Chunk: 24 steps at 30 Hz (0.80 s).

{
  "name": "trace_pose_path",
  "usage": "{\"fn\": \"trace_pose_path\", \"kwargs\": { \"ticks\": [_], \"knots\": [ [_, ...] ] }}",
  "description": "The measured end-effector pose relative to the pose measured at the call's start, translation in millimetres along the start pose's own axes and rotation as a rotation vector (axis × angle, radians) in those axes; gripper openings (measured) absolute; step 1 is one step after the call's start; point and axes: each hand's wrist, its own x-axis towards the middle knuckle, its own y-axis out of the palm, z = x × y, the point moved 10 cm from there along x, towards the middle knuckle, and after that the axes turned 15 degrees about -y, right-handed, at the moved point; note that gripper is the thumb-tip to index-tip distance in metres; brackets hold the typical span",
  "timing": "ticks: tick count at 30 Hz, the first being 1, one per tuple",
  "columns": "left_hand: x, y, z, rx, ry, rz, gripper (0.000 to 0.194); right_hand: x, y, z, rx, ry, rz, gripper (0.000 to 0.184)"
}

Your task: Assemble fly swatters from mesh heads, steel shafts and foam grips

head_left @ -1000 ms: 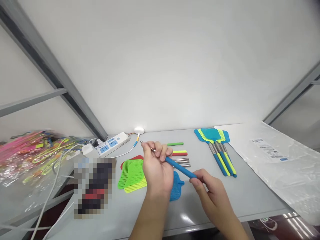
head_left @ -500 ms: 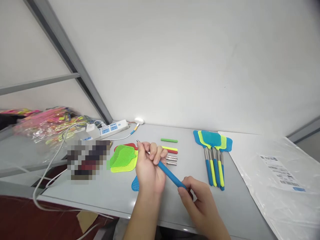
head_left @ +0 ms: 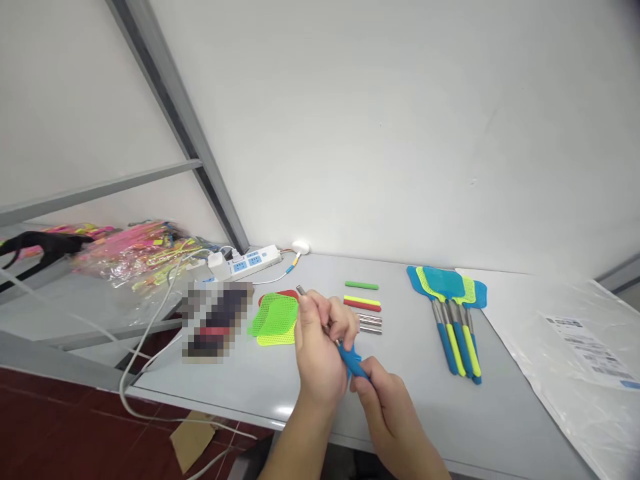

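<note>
My left hand (head_left: 323,353) is closed around a thin metal rod (head_left: 301,291), whose tip sticks out past the thumb. A blue handle sleeve (head_left: 351,361) runs from below the left fingers to my right hand (head_left: 387,403), which pinches its lower end. A bit of blue plastic shows behind the sleeve, mostly hidden. Left of my hands lie perforated fly swatter heads: a green one (head_left: 277,315), a yellow one (head_left: 274,338) and a red one (head_left: 295,294). Beyond the hands are a green handle (head_left: 361,285), a yellow handle (head_left: 361,301), a red handle (head_left: 367,307) and several metal rods (head_left: 371,325).
Several assembled swatters (head_left: 457,333) lie fanned at the right, beside a white plastic bag (head_left: 570,353) with a label. A power strip (head_left: 255,261) with white cables stands at the back left. Bagged colourful items (head_left: 140,253) lie further left. The table's front edge (head_left: 220,408) is near.
My right hand has come closer to the left, and less of the blue sleeve shows between them. The view has shifted, so things appear further right.
</note>
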Motion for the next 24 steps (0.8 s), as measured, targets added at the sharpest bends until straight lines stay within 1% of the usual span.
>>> {"fn": "trace_pose_path", "kwargs": {
  "ticks": [3, 6, 11, 13, 16, 18, 20, 22, 24],
  "knots": [
    [4, -3.8, 5, 0.033, -0.052, 0.008, 0.041, 0, 1, 2, -0.05, -0.026, -0.093, 0.025],
    [3, -5.0, 17, 0.043, -0.118, 0.02, 0.042, -4, -2, -1, -0.102, -0.031, -0.141, 0.026],
    [-8, 4.0, 27, 0.06, -0.154, 0.084, 0.042, -13, -6, -2, -0.178, -0.045, -0.148, 0.025],
    [-9, 6.9, 32, 0.075, -0.172, 0.105, 0.042, -16, -7, -4, -0.195, -0.032, -0.149, 0.025],
    [-7, 6.7, 42, 0.105, -0.192, 0.103, 0.042, -15, -12, -10, -0.219, -0.019, -0.149, 0.024],
    [-5, 10.1, 53, 0.154, -0.203, 0.126, 0.043, -12, -21, -16, -0.229, 0.005, -0.149, 0.024],
    [-6, 20.0, 65, 0.263, -0.217, 0.189, 0.043, -10, -37, -21, -0.222, 0.043, -0.17, 0.024],
    [-11, 36.4, 75, 0.458, -0.183, 0.281, 0.04, -12, -57, -21, -0.189, 0.067, -0.233, 0.022],
    [-19, 54.7, 79, 0.694, -0.092, 0.363, 0.035, -19, -79, -21, -0.139, 0.089, -0.331, 0.021]
  ]
}}
